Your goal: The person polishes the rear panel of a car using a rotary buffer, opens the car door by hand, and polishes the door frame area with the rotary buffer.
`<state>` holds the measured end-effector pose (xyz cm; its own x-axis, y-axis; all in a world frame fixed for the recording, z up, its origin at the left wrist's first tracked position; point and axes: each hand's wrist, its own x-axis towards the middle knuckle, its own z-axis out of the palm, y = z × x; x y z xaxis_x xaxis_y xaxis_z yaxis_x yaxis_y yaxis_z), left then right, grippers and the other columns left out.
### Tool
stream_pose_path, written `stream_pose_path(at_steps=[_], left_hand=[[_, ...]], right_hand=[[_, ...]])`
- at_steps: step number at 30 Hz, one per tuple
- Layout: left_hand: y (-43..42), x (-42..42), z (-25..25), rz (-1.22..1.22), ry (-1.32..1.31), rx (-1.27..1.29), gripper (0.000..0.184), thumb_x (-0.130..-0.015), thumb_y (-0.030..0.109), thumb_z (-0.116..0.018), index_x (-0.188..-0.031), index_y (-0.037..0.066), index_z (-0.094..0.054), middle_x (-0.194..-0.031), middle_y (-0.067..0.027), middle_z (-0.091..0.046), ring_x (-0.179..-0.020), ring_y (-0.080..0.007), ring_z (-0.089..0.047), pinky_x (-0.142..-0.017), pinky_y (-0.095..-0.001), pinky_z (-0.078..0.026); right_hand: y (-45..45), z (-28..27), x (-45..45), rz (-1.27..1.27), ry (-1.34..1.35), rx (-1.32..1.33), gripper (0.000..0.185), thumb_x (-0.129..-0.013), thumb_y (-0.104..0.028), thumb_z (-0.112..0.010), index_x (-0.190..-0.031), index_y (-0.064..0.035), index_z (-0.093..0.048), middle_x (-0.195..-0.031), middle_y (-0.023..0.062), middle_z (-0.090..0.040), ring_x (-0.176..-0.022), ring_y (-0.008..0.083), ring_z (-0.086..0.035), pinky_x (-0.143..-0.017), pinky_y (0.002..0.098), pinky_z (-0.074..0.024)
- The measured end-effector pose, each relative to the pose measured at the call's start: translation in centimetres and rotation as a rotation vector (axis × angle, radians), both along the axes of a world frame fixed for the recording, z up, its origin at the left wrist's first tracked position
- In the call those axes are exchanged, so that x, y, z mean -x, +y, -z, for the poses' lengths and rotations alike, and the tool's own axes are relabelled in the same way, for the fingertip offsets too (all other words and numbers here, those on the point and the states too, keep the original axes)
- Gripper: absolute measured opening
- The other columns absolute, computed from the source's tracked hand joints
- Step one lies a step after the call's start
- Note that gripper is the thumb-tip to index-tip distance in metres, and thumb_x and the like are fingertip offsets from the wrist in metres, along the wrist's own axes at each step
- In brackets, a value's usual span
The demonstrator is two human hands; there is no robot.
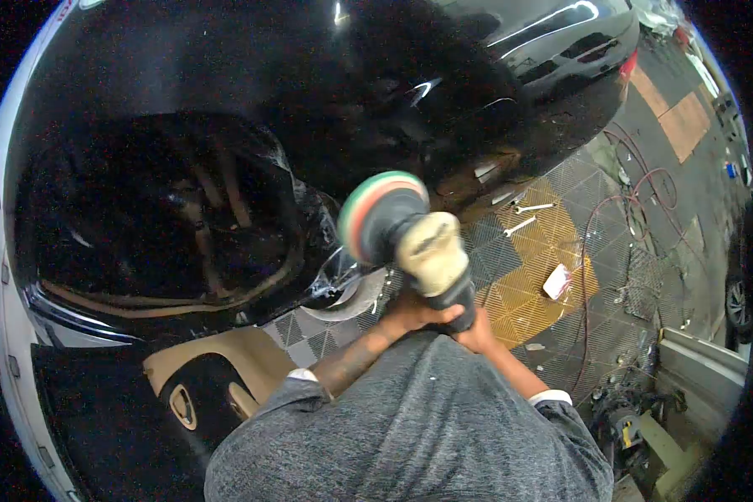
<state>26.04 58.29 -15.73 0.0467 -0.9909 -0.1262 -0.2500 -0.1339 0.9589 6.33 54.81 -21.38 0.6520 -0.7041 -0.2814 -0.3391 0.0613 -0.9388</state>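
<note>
Both my hands are on a polisher (435, 255) with a pale, worn body and a dark handle. Its round pad (382, 209), edged in green and orange, is tilted toward the glossy black car body (343, 109). Whether the pad touches the paint I cannot tell. My left hand (421, 312) is wrapped round the handle, close in front of my grey shirt. Beside it, my right hand (475, 332) closes on the rear end of the handle; its fingers are partly hidden. Clear plastic film (330, 272) clings near the dark window opening.
An open door panel (213, 356) with tan trim stands at lower left. Two wrenches (523, 226) and a white item (556, 282) lie on yellow floor tiles (510, 314). A red hose (584, 276) snakes along the floor at right. Machinery (632, 427) stands at lower right.
</note>
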Motion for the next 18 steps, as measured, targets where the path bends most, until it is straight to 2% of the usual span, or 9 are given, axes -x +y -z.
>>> stream_pose_path(at_steps=[1, 2, 5, 7, 8, 10, 13, 15, 18], left_hand=[[-0.9, 0.8, -1.8, -0.007, 0.016, -0.042, 0.083, -0.074, 0.041, -0.084, -0.142, 0.009, -0.048, -0.141, -0.0108, -0.053, -0.134, -0.0277, -0.046, -0.117, -0.0429, -0.033], [-1.5, 1.0, -2.3, 0.024, 0.159, -0.158, 0.088, -0.072, 0.042, -0.087, -0.142, 0.008, -0.047, -0.146, -0.0122, -0.05, -0.138, -0.0278, -0.042, -0.119, -0.0427, -0.03], [-1.9, 0.3, -1.3, 0.066, 0.209, -0.172, 0.098, -0.067, 0.042, -0.09, -0.145, 0.006, -0.043, -0.146, -0.0129, -0.049, -0.138, -0.0278, -0.043, -0.119, -0.0414, -0.03], [-0.7, -1.2, -2.5, 0.102, 0.146, -0.175, 0.097, -0.069, 0.043, -0.089, -0.145, 0.007, -0.042, -0.146, -0.0127, -0.049, -0.138, -0.0276, -0.043, -0.12, -0.0423, -0.03], [0.1, -2.0, -3.0, 0.079, 0.135, -0.194, 0.097, -0.069, 0.043, -0.089, -0.146, 0.007, -0.042, -0.146, -0.0129, -0.049, -0.138, -0.028, -0.042, -0.12, -0.043, -0.029], [1.1, -4.6, -3.4, 0.168, 0.156, -0.334, 0.093, -0.071, 0.044, -0.086, -0.145, 0.007, -0.042, -0.145, -0.0135, -0.049, -0.137, -0.0283, -0.044, -0.118, -0.0454, -0.031], [1.6, -6.9, -3.5, 0.265, 0.186, -0.043, 0.079, -0.075, 0.035, -0.083, -0.139, 0.009, -0.045, -0.132, -0.0087, -0.052, -0.128, -0.0248, -0.048, -0.112, -0.0412, -0.037], [1.9, -7.6, -3.1, 0.315, 0.223, 0.103, 0.071, -0.077, 0.03, -0.081, -0.136, 0.011, -0.047, -0.126, -0.0063, -0.054, -0.123, -0.023, -0.051, -0.109, -0.0391, -0.04], [1.5, -7.8, -3.0, 0.563, 0.078, -0.062, 0.078, -0.079, 0.037, -0.08, -0.142, 0.01, -0.043, -0.139, -0.009, -0.05, -0.132, -0.0267, -0.046, -0.115, -0.0431, -0.035]], right_hand=[[0.8, 0.6, 0.1, 0.097, -0.038, 0.021, 0.036, -0.074, -0.016, -0.076, -0.104, 0.0008, -0.069, -0.093, 0.0168, -0.074, -0.084, 0.0233, -0.071, -0.076, 0.0393, -0.0551], [1.4, 1.8, 0.2, 0.103, -0.046, 0.007, 0.036, -0.074, -0.016, -0.076, -0.104, 0.0008, -0.069, -0.093, 0.0168, -0.074, -0.084, 0.0233, -0.071, -0.076, 0.0393, -0.0551], [3.8, 4.3, -0.8, 0.246, -0.143, -0.055, 0.036, -0.074, -0.015, -0.076, -0.106, 0.0004, -0.069, -0.097, 0.0172, -0.074, -0.088, 0.0255, -0.072, -0.077, 0.0402, -0.0552], [3.7, 2.0, -2.0, 0.21, -0.085, -0.006, 0.039, -0.074, -0.015, -0.078, -0.11, -0.0008, -0.069, -0.098, 0.0175, -0.074, -0.09, 0.0296, -0.072, -0.08, 0.0418, -0.0553], [3.3, -0.2, -3.0, 0.165, -0.075, 0.202, 0.045, -0.073, -0.018, -0.08, -0.114, -0.0015, -0.068, -0.098, 0.0189, -0.073, -0.09, 0.0336, -0.072, -0.082, 0.0436, -0.0547], [3.9, -1.3, -4.4, 0.169, -0.007, 0.107, 0.047, -0.073, -0.019, -0.081, -0.114, -0.0012, -0.068, -0.098, 0.0192, -0.073, -0.089, 0.035, -0.071, -0.084, 0.0439, -0.0544], [4.3, -3.0, -5.8, 0.105, 0.082, 0.014, 0.051, -0.073, -0.024, -0.082, -0.116, -0.0009, -0.067, -0.101, 0.0216, -0.072, -0.095, 0.0381, -0.069, -0.088, 0.045, -0.0524], [5.3, -3.7, -6.4, 0.178, 0.022, -0.01, 0.042, -0.072, -0.027, -0.08, -0.104, -0.0015, -0.069, -0.094, 0.0218, -0.073, -0.094, 0.0364, -0.072, -0.082, 0.0443, -0.0539], [7.7, -3.0, -6.8, 0.286, -0.014, 0.029, 0.044, -0.074, -0.027, -0.079, -0.11, -0.0036, -0.069, -0.099, 0.0203, -0.074, -0.1, 0.0357, -0.071, -0.087, 0.0444, -0.0531]])
